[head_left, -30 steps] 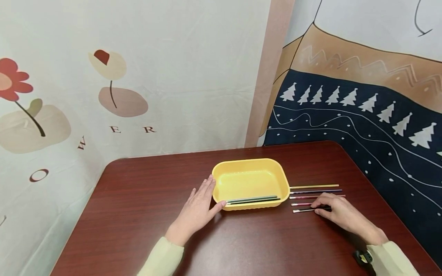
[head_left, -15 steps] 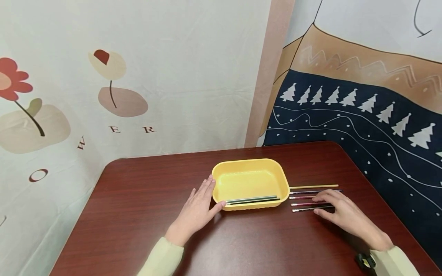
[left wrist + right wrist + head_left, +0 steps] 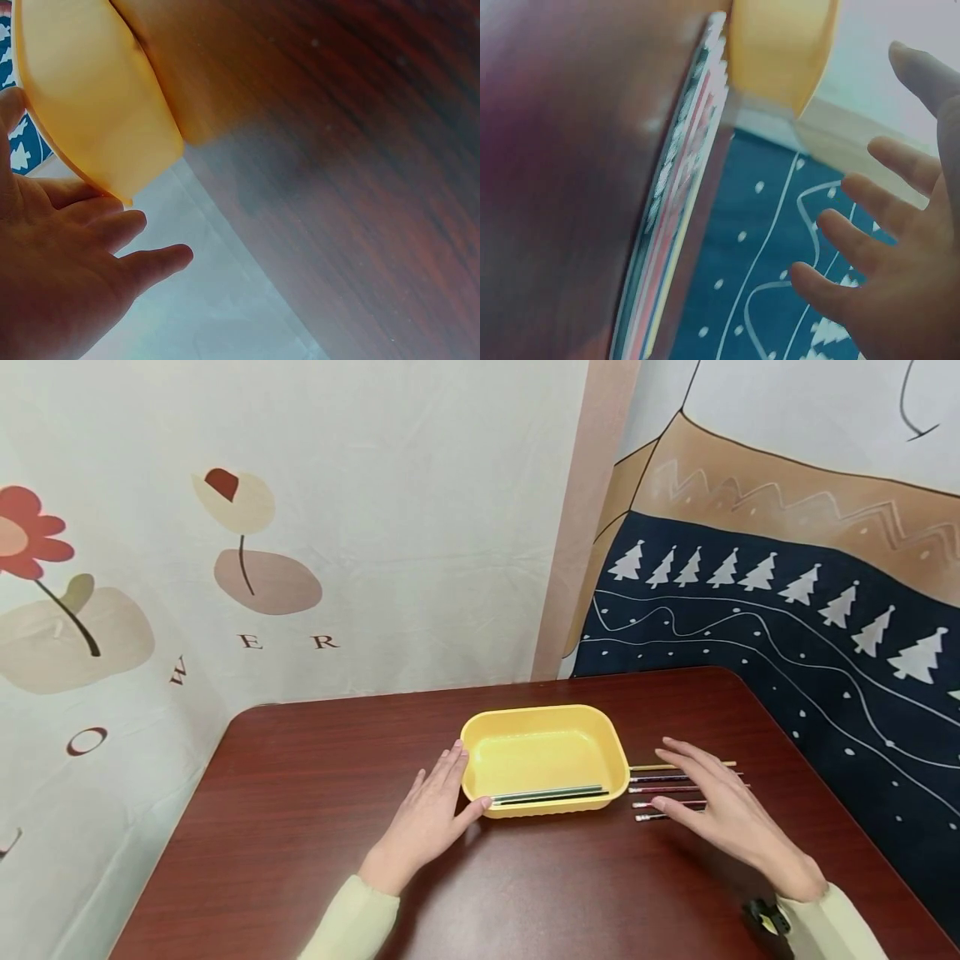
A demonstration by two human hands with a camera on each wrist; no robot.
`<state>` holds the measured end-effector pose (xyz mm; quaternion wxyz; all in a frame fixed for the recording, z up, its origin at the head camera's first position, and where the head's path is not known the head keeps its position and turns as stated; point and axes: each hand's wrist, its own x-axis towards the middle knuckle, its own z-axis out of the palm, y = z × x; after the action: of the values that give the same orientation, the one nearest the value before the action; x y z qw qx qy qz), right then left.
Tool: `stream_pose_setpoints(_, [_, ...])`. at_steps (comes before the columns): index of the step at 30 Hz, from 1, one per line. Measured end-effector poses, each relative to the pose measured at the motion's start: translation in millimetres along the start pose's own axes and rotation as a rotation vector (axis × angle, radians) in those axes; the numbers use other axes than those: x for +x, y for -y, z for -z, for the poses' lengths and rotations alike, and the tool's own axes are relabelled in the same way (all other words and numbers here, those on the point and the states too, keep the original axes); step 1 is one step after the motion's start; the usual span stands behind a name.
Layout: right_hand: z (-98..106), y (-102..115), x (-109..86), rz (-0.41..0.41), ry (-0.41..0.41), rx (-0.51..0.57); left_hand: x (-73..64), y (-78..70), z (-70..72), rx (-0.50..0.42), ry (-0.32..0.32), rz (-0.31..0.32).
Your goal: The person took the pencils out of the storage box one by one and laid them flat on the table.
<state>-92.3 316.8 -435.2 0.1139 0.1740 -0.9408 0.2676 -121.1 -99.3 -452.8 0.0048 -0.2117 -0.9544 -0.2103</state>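
R hand (image 3: 716, 806) is empty: fingers extended & spread, thumb apart, above the pencil row; R wrist view shows a gap b/w it & the pencils. L hand (image 3: 423, 822) lies against the L end of the shallow yellow rectangular plastic tray (image 3: 543, 752), fingers straight, thumb at the near L corner; not clenched, prob. just steadying it.

Five pencils lie on the dark red-brown wood-grain table (image 3: 315, 827), R of tray, roughly parallel. Far to near: slim yellow pencil (image 3: 643, 767), slim dark blue pencil (image 3: 652, 777), two slim dark red pencils (image 3: 663, 790), slim black pencil w/ white tip (image 3: 651, 817). One end of each points at the tray; can't tell if the far ones touch it. In the tray, along its near wall: slim green pencil (image 3: 546, 793) & 2nd slim black pencil (image 3: 555, 797), side by side.

To handle these well, I'd say: one at a time, thumb + index approx. mid-length, coming straight down, b/c they're close together & a sideways nudge could roll the neighbours. Nearest black one looks easiest, w/ bare table on its near side for the thumb. L hand: light pressure only, enough vs. sliding, not so much it tips. Anything set in the tray should go in low, parallel to the pair, clear of the L thumb.
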Motion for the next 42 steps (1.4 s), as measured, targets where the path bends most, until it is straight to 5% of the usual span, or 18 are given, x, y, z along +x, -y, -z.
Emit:
stream_pose_setpoints(16, [-30, 42, 47.2, 0.130, 0.031, 0.025, 0.4, -0.2, 0.0, -0.007, 0.000, 0.004])
stream_pose_setpoints(42, [-79, 75, 100.7, 0.171, 0.262, 0.113, -0.9, -1.8, 1.9, -0.008, 0.004, 0.012])
